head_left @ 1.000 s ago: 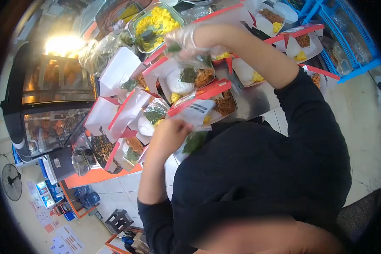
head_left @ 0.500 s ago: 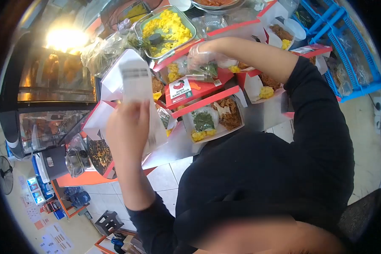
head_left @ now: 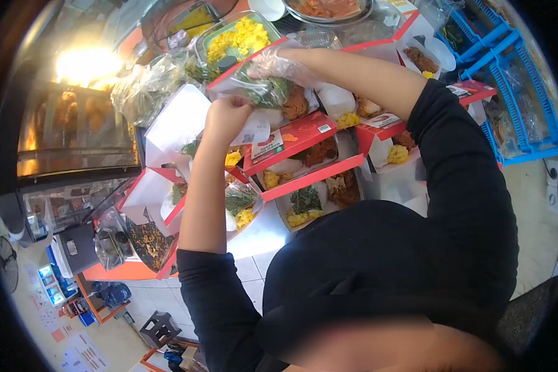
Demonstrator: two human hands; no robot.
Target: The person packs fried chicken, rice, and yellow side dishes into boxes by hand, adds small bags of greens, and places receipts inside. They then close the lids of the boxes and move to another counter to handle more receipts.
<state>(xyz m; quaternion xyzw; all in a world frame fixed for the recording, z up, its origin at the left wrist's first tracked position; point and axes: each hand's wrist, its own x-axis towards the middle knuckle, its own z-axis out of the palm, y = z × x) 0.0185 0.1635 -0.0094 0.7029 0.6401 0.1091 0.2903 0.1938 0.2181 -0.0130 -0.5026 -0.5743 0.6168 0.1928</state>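
1. Greens packet (head_left: 266, 93) lies beyond the logo box (head_left: 291, 141), long axis slanting crosswise, right end nearer; I can't tell its facing.
2. Right hand (head_left: 271, 66) — gloved fingers curled round the packet. Left hand (head_left: 228, 116) — fingertips pinched on a paper slip (head_left: 257, 131).
3. Slick film could slide free; crowding might crease the slip.

Bright red covers the outside of the folded cardboard boxes (head_left: 310, 137), with plain white inside. The thin paper slip (head_left: 256, 132) is white, patterned with a dark square code. The leafy food (head_left: 268, 94) is dark green, the crumbly food (head_left: 245, 34) vivid yellow, the rough-coated fried pieces (head_left: 296, 102) reddish brown. The slatted plastic rack (head_left: 533, 99) is bright blue. The round tray (head_left: 150, 243) looks black, speckled golden orange. Both long fabric sleeves (head_left: 214, 291) are plain black.
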